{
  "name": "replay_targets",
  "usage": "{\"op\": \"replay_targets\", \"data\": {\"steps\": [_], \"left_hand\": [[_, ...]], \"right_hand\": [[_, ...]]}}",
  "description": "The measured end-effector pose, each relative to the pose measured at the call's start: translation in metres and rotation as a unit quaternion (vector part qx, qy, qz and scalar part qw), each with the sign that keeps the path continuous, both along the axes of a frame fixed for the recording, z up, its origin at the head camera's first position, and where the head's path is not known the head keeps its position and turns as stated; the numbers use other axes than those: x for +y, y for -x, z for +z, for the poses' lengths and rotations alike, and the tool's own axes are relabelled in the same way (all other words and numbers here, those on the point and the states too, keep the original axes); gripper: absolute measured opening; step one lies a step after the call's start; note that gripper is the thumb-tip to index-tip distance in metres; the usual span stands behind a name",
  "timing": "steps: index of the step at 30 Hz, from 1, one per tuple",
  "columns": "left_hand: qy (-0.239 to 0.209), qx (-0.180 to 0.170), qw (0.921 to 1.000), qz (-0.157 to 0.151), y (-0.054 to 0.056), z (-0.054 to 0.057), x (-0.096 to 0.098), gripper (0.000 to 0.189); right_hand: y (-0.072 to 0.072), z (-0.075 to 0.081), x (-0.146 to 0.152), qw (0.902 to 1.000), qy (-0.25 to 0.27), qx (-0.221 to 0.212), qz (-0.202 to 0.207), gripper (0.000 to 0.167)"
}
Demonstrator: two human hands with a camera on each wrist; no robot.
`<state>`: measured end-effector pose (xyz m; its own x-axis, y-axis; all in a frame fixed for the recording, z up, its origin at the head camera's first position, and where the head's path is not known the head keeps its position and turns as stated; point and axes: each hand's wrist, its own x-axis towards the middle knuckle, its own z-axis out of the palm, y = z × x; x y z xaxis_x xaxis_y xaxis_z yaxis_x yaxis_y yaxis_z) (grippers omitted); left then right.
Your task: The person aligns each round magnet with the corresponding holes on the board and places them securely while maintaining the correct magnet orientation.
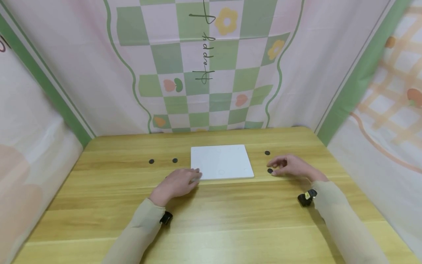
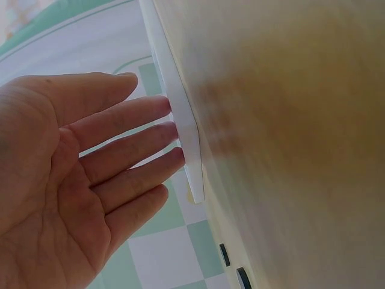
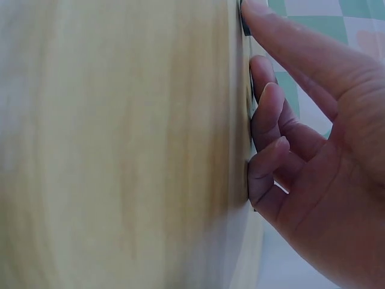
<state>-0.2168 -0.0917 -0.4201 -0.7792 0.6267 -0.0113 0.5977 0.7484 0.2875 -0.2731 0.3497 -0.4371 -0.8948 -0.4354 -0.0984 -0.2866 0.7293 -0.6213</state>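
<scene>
A thin white rectangular board (image 1: pixel 221 161) with faint marks lies flat on the table. At its near left corner, the fingertips of my left hand (image 1: pixel 178 182) touch it with fairly straight fingers; the left wrist view also shows the board's edge (image 2: pixel 187 129) against them. My right hand (image 1: pixel 291 167) is low over the table, right of the board. Its thumb touches a small black disc (image 1: pixel 270 171) lying there, and the other fingers are bent towards the tabletop. In the right wrist view that disc (image 3: pixel 245 23) is partly hidden by the thumb.
Another black disc (image 1: pixel 267 153) lies farther back on the right. Two more, a left disc (image 1: pixel 151 161) and a nearer disc (image 1: pixel 175 160), lie left of the board. The wooden table (image 1: pixel 230 216) meets a patterned curtain (image 1: pixel 197 106) at its back edge.
</scene>
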Motion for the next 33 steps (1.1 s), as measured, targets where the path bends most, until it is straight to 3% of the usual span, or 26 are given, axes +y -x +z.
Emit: {"op": "replay_targets", "data": {"steps": [33], "left_hand": [[-0.008,-0.002,1.0,0.001,-0.0032,0.0027,0.0016,0.035]], "right_hand": [[0.0098,-0.0015,-0.0022,0.9997,-0.017,-0.02,-0.002,0.028]]}}
